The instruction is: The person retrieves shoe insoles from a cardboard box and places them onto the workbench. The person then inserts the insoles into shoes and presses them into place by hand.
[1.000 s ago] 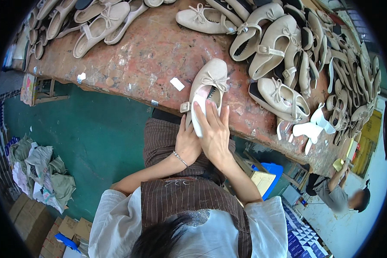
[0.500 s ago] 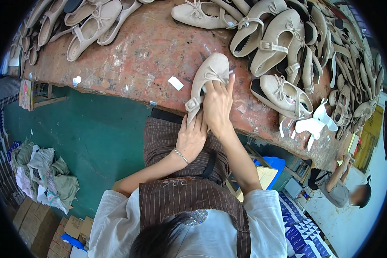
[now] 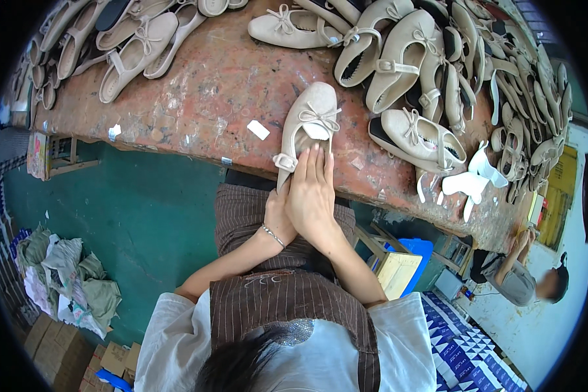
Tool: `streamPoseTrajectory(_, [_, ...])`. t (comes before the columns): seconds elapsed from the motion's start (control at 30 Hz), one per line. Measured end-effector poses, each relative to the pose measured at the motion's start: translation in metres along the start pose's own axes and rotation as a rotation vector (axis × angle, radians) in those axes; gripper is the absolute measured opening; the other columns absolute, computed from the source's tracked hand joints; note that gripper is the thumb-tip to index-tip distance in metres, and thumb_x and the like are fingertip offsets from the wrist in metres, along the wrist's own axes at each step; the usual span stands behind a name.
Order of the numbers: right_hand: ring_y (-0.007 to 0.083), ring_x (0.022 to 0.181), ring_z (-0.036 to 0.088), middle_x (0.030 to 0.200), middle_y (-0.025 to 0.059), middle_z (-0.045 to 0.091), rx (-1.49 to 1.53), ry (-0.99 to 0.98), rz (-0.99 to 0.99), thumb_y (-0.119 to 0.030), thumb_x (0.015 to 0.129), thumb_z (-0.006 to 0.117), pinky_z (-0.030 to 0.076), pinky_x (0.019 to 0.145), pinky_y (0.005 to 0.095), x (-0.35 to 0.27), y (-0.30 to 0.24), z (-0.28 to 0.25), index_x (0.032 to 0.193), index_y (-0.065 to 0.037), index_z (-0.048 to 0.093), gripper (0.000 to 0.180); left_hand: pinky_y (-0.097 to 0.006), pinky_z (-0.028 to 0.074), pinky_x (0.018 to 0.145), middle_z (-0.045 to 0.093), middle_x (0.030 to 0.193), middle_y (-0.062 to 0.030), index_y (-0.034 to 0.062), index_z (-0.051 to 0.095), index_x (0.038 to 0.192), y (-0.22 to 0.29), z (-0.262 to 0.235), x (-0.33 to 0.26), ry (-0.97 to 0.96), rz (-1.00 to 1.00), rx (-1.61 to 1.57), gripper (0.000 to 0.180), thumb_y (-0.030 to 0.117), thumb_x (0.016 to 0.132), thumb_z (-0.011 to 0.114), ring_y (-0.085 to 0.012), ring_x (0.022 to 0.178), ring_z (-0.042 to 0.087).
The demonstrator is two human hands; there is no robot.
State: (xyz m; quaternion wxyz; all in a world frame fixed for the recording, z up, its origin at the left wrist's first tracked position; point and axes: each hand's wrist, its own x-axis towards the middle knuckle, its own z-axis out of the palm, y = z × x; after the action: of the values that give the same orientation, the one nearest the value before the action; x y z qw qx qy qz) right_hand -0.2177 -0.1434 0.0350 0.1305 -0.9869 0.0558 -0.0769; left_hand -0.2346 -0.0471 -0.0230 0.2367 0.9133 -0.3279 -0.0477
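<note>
A beige flat shoe (image 3: 310,104) with a bow and a buckled strap lies on the worn red table near its front edge, toe pointing away. White material (image 3: 317,130) shows inside its opening, below the bow. My right hand (image 3: 312,196) rests over the heel end, fingers stretched out together and flat on the inside of the shoe, gripping nothing. Partly covered by it, my left hand (image 3: 279,215), with a bracelet on the wrist, holds the heel; most of its fingers are hidden.
Similar shoes (image 3: 398,65) are heaped at the right, and more shoes (image 3: 140,55) lie at the far left. White cut pieces (image 3: 467,185) sit by the right table edge (image 3: 372,179). A small white label (image 3: 258,130) is left of my shoe. Another person (image 3: 519,281) works far right.
My right hand has drawn back from under the bow toward the heel, its fingers now straight. The white material inside has come into sight. My left hand stays at the heel.
</note>
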Motion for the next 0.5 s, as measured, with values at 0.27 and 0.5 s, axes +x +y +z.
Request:
streamPoseTrajectory(0.27, [0.0489,0.134,0.040,0.133,0.0383,0.046,-0.063,-0.006,0.128,-0.016,0.077,0.060,0.009,0.118,0.0598,0.017,0.016,0.025,0.133,0.018,0.040,0.069,-0.036,0.051,0.056,0.064,0.102,-0.0131,0.0045,0.068,0.105,-0.004,0.021,0.000,0.093,0.043,0.097,0.031,0.020,0.078,0.065,-0.0249,0.085,0.065])
streamPoseTrajectory(0.5, [0.0347,0.111,0.060,0.110,0.0249,0.061,-0.260,0.210,0.077,-0.019,0.086,0.054,0.013,0.117,0.0595,0.032,0.015,0.031,0.120,0.010,0.052,0.045,-0.042,0.056,0.064,0.060,0.116,-0.0195,0.0045,0.064,0.116,-0.007,0.002,0.004,-0.040,0.012,0.097,0.040,0.021,0.079,0.067,-0.0351,0.102,0.061])
